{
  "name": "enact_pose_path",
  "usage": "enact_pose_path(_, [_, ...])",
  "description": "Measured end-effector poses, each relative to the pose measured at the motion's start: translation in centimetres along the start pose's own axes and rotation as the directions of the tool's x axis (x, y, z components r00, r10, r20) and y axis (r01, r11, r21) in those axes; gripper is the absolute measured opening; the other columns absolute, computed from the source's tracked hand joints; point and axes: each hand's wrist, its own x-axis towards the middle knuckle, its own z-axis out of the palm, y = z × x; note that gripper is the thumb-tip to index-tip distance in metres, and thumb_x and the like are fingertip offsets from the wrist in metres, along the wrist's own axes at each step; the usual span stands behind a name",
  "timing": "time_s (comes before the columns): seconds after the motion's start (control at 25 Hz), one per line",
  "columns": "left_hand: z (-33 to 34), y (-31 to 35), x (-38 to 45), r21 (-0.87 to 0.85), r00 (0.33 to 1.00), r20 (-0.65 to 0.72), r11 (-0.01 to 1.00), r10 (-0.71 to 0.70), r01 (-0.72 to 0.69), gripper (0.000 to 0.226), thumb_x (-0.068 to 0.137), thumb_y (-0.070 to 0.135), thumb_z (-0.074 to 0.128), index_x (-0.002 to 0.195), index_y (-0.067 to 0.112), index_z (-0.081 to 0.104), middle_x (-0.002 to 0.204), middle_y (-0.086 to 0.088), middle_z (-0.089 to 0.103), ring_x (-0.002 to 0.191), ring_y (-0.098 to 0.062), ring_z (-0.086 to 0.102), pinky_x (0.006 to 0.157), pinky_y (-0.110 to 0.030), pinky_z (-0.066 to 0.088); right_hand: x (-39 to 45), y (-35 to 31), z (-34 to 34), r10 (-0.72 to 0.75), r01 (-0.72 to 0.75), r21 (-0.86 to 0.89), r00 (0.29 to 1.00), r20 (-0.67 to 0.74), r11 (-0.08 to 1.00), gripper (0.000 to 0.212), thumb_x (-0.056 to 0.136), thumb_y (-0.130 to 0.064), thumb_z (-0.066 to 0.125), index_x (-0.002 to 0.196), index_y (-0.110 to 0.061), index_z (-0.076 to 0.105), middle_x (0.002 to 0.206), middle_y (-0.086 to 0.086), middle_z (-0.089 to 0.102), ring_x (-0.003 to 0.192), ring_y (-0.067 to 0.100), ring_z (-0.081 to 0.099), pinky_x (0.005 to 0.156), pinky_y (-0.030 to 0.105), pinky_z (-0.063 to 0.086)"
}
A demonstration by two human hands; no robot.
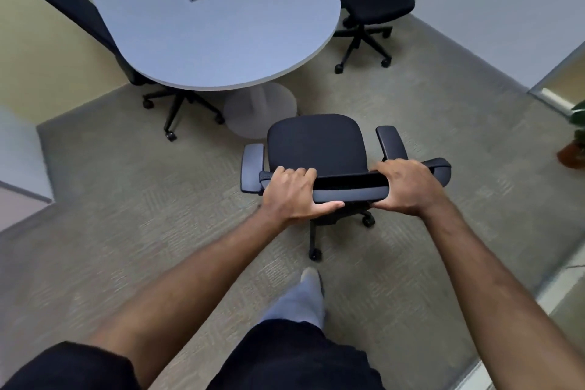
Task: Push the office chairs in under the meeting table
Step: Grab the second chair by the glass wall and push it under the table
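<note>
1. Carpeted floor (126, 215) is surrounding the meeting table (215, 32), whose pedestal base (262, 111) is standing under its rounded end.
2. Just short of that end, the near chair (316, 149) is being held by its backrest top, seat facing the table, probably so a straight push is sending it under.
3. The left hand (292, 193) and right hand (408, 187) are being kept clenched around the backrest, spread apart for steering.
4. At the table's left, a tall-backed chair (79, 16) is sitting partly tucked; at its right, another chair (373, 0) is standing clear.

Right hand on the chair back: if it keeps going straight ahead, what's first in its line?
Likely the table pedestal. The right hand grips the chair backrest, so the seat front would arrive first; depth is uncertain.
</note>
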Motion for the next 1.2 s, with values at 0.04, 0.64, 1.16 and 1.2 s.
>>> enact_pose_path(0.04, [0.1, 0.4, 0.4, 0.002, 1.000, -0.004, 1.000, -0.022, 0.022, 0.092, 0.080, 0.102, 0.025, 0.097, 0.019, 0.061, 0.093, -0.002, 0.073, 0.081, -0.024, 0.068, 0.081, -0.041, 0.046, 0.7, 0.7, -0.1, -0.016, 0.016, 0.003, 1.000, 0.003, 1.000, 0.065, 0.069, -0.082, 0.064, 0.111, -0.033, 0.070, 0.097, -0.009, 0.073, 0.091, 0.025, 0.071, 0.077, 0.040, 0.052])
enact_pose_path(0.64, [0.5, 3.4, 7.6, 0.021, 0.958, -0.006, 0.958, -0.287, 0.287, 0.093, 0.081, 0.101, 0.019, 0.098, 0.019, 0.060, 0.092, -0.004, 0.067, 0.080, -0.028, 0.063, 0.078, -0.043, 0.041, 11.7, 9.5, -0.3, -0.261, 0.261, 0.012, 0.962, 0.075, 0.965, 0.074, 0.065, -0.074, 0.060, 0.118, -0.024, 0.071, 0.103, -0.002, 0.074, 0.097, 0.029, 0.071, 0.090, 0.047, 0.054])
enact_pose_path(1.16, [0.3, 5.1, 13.6, 0.003, 0.849, 0.051, 0.851, -0.525, 0.526, 0.093, 0.080, 0.102, 0.024, 0.108, 0.021, 0.060, 0.100, 0.000, 0.068, 0.087, -0.025, 0.064, 0.081, -0.041, 0.046, 20.2, 15.0, 0.7, -0.457, 0.456, 0.035, 0.889, 0.016, 0.889, 0.078, 0.065, -0.086, 0.064, 0.119, -0.030, 0.071, 0.103, -0.008, 0.075, 0.097, 0.021, 0.071, 0.090, 0.042, 0.053])
enact_pose_path(1.2, [0.3, 5.4, 13.9, 0.007, 0.841, 0.046, 0.842, -0.539, 0.539, 0.091, 0.080, 0.101, 0.026, 0.107, 0.021, 0.060, 0.099, 0.000, 0.069, 0.087, -0.025, 0.064, 0.080, -0.041, 0.046, 20.5, 15.4, 0.8, -0.469, 0.468, 0.034, 0.883, 0.014, 0.883, 0.079, 0.066, -0.088, 0.061, 0.119, -0.030, 0.070, 0.103, -0.008, 0.075, 0.097, 0.021, 0.071, 0.090, 0.042, 0.053])
